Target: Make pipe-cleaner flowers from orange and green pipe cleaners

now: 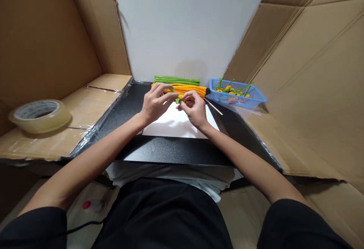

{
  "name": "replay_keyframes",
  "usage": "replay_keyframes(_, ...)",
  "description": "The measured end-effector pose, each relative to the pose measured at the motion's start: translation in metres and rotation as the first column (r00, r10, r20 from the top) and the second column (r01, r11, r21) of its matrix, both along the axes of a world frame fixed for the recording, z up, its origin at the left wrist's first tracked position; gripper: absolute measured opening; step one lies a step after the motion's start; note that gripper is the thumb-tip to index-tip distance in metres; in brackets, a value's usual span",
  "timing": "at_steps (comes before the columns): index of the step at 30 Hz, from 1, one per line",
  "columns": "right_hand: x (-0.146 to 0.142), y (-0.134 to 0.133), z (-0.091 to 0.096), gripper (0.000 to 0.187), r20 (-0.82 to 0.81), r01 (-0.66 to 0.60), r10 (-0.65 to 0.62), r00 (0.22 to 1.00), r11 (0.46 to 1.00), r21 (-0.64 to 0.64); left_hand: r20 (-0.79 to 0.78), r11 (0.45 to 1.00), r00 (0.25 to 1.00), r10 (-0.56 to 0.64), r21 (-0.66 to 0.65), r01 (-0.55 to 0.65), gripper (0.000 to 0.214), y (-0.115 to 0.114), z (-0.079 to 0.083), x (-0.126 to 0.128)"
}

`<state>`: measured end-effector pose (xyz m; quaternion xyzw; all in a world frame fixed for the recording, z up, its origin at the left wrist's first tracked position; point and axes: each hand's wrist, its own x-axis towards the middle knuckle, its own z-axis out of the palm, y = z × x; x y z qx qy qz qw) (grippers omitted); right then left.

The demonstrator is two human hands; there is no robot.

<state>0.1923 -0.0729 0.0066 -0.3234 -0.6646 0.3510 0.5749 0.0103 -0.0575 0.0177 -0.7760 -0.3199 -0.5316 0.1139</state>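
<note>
Above a white sheet of paper, both hands meet around a small piece of green and orange pipe cleaner. My left hand pinches its green part between thumb and fingers. On the other side, my right hand is closed on the orange part, its fingertips almost touching the left ones. The exact shape of the piece is partly hidden by the fingers. Just behind the hands lie a bundle of orange pipe cleaners and, farther back, a bundle of green pipe cleaners.
A blue plastic basket holding green and orange pipe-cleaner pieces stands at the back right. A thin wooden stick lies near it. On the left cardboard ledge rests a roll of clear tape. Cardboard walls flank the black table.
</note>
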Motion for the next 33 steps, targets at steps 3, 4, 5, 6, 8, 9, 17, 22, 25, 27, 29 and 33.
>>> replay_keyframes(3,0.001,0.001,-0.001,0.028,0.022,-0.023,0.023,0.999,1.000,0.008,0.031,1.000,0.999,-0.016,-0.012,0.016,0.015,0.002,-0.001,0.000)
replay_keyframes(4,0.001,0.001,-0.002,0.027,0.030,-0.028,0.027,0.999,1.000,0.012,0.034,1.000,0.999,-0.021,-0.018,0.021,0.016,0.002,-0.001,-0.001)
replay_keyframes(5,0.001,0.001,-0.002,0.027,0.036,-0.030,0.029,0.999,0.999,0.017,0.036,0.999,0.999,-0.025,-0.024,0.026,0.016,0.002,-0.001,-0.001)
replay_keyframes(6,0.001,0.001,-0.003,0.026,0.042,-0.030,0.029,0.999,0.999,0.023,0.038,0.999,0.999,-0.028,-0.029,0.029,0.016,0.002,-0.001,-0.001)
replay_keyframes(8,0.002,0.000,-0.003,0.027,0.053,-0.030,0.028,0.998,0.999,0.041,0.045,0.999,0.999,-0.026,-0.032,0.027,0.016,0.001,0.000,-0.002)
replay_keyframes(9,0.002,0.000,-0.003,0.028,0.057,-0.033,0.030,0.998,0.998,0.053,0.045,0.999,0.999,-0.024,-0.029,0.026,0.016,0.001,0.001,-0.002)
replay_keyframes(17,0.005,0.000,-0.001,0.022,0.131,-0.131,0.123,0.984,0.990,0.057,0.018,0.998,0.998,-0.057,0.004,0.057,0.016,0.002,0.001,-0.002)
replay_keyframes(22,0.007,0.002,-0.001,0.025,0.121,-0.155,0.153,0.981,0.988,0.012,0.044,0.999,0.998,-0.048,-0.017,0.049,0.017,0.005,0.000,-0.003)
replay_keyframes(25,0.007,0.004,-0.002,0.025,0.098,-0.193,0.194,0.976,0.981,-0.017,0.072,0.996,0.995,-0.065,-0.059,0.070,0.019,0.005,0.000,-0.003)
replay_keyframes(27,0.007,0.006,-0.002,0.026,0.085,-0.225,0.228,0.970,0.973,-0.040,0.090,0.991,0.993,-0.076,-0.103,0.085,0.021,0.004,0.001,-0.003)
replay_keyframes(29,0.008,0.008,-0.003,0.028,0.079,-0.246,0.251,0.965,0.967,-0.067,0.104,0.983,0.991,-0.090,-0.153,0.105,0.021,0.003,0.003,-0.002)
replay_keyframes(33,0.010,0.010,-0.003,0.035,0.071,-0.289,0.299,0.951,0.949,-0.127,0.188,0.935,0.968,-0.166,-0.282,0.215,0.024,-0.001,0.006,0.002)
